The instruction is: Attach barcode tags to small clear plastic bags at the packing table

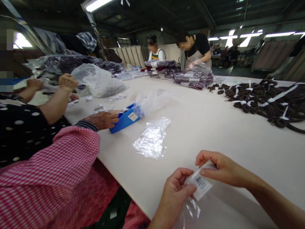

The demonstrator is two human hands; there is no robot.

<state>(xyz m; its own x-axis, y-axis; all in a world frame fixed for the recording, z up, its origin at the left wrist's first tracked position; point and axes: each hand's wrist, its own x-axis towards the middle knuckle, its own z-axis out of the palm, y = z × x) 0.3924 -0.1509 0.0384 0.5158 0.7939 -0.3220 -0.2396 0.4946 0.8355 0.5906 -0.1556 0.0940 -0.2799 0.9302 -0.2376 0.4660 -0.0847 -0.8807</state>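
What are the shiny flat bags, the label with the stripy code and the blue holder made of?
The shiny flat bags look like thin, clear plastic: they crinkle and glare in the light. The label seems to be smooth paper or card, white with black print, though a plastic coating is possible. The blue holder is probably hard plastic: even colour, straight edges. Painted metal could look similar.

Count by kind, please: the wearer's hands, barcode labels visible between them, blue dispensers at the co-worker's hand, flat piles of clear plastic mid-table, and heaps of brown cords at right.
Left hand and right hand: 2
Barcode label: 1
Blue dispenser: 1
Pile of clear plastic: 1
Heap of brown cords: 1
Total: 6
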